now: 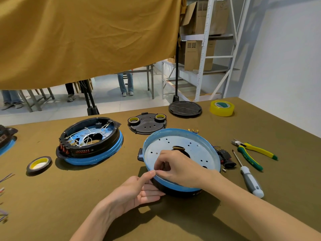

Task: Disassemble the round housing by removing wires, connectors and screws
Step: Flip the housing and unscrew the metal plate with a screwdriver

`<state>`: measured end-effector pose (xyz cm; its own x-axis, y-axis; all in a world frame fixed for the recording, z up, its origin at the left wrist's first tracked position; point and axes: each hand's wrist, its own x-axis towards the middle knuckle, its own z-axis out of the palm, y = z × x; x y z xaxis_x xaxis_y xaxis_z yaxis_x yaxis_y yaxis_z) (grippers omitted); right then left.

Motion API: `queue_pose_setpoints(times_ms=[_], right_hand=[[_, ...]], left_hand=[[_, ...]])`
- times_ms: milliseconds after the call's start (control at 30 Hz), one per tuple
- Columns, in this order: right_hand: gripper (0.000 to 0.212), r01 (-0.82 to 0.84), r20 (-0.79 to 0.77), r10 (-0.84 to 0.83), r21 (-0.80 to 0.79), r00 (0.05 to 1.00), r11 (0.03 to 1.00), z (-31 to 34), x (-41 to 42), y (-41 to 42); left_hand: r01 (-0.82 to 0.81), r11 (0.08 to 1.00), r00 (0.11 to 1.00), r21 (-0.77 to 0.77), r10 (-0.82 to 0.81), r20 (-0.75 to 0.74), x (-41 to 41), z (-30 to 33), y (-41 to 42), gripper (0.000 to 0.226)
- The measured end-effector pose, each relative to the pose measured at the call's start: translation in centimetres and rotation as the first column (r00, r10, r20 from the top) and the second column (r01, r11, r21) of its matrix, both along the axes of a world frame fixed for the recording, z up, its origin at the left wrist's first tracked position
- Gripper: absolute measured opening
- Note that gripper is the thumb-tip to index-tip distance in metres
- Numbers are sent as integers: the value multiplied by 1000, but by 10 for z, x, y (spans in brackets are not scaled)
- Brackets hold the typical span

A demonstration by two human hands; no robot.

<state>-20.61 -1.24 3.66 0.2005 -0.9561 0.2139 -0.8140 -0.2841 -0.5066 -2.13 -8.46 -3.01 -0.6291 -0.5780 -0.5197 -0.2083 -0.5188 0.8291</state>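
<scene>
A round blue-rimmed housing point(180, 134) lies in front of me, tilted up at its near edge, with a perforated metal plate point(192, 145) inside. My left hand point(139, 190) holds its near black wall from below, thumb on the blue rim. My right hand point(175, 168) reaches over the rim into the housing with fingers curled, pinching something small that I cannot make out. A second housing point(90, 141) with white wires and red connectors sits at the left. Removed black connectors point(225, 156) lie just right of the near housing.
A screwdriver point(248, 176) and green-yellow pliers point(255, 152) lie at the right. A black cover plate point(147, 123), a black disc point(185, 108), a yellow tape roll point(222, 107) and a black tape roll point(39, 163) stand around. Loose wires lie at the left edge.
</scene>
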Motion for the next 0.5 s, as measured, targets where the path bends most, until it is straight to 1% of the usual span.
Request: queue_pose_setpoints(times_ms=[67, 133, 200, 267, 333, 500], right_hand=[[16, 14, 75, -14, 13, 997, 1000, -1, -1, -1], [15, 17, 88, -19, 24, 996, 1000, -1, 0, -2], [16, 2, 13, -3, 27, 1000, 1000, 0, 2, -2], [17, -21, -114, 23, 21, 993, 1000, 2, 5, -2], [16, -38, -196, 45, 38, 980, 999, 7, 7, -1], [19, -55, -322, 74, 66, 944, 996, 14, 10, 2]], left_hand=[[2, 1000, 1000, 0, -2, 5, 1, -1, -1, 105], [6, 1000, 1000, -4, -6, 9, 1, -2, -2, 112], [5, 1000, 1000, -1, -5, 16, 2, -3, -3, 122], [9, 1000, 1000, -1, -9, 26, 3, -4, -4, 127], [20, 1000, 999, 1, -20, 30, 3, -4, -4, 127], [54, 998, 998, 27, -54, -14, 7, 3, -2, 117]])
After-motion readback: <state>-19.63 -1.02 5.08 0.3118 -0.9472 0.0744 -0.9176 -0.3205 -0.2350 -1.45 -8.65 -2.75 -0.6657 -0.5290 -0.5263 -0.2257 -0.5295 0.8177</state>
